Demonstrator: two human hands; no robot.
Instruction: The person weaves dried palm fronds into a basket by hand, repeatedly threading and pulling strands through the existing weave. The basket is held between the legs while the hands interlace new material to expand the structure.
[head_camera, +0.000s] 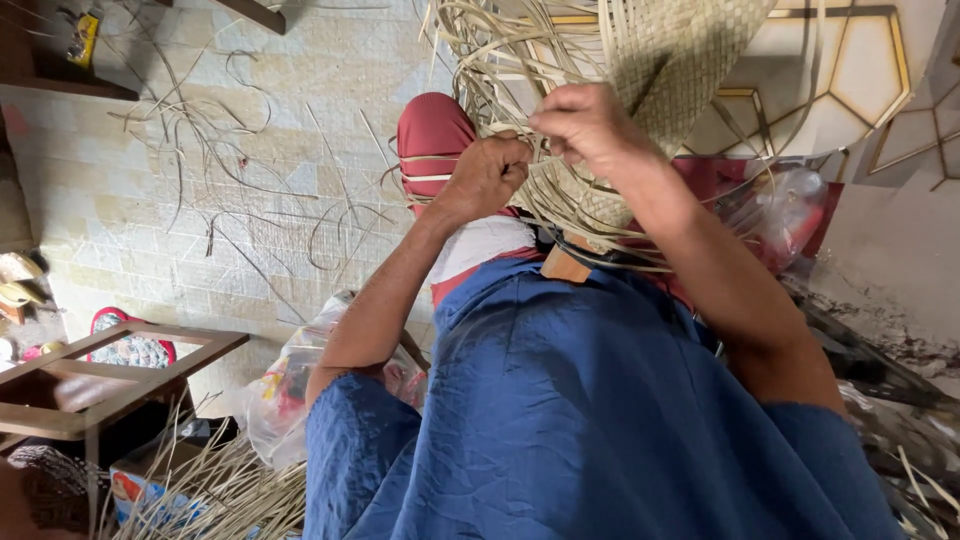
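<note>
Gripping loose strips (520, 215), left hand (487, 175), right hand (585, 125), fingertips hidden, woven mat (680, 60) cropped

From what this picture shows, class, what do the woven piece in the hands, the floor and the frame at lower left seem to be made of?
Woven piece: likely dried palm or reed strips, matte pale straw, shown by its flat checker weave and loose ends.
Floor: looks like pale stone or ceramic tile, dull, with a grid of joints.
Frame: seems wood, brown with a slight sheen and squared bars.
Both hands grip the strips.
</note>
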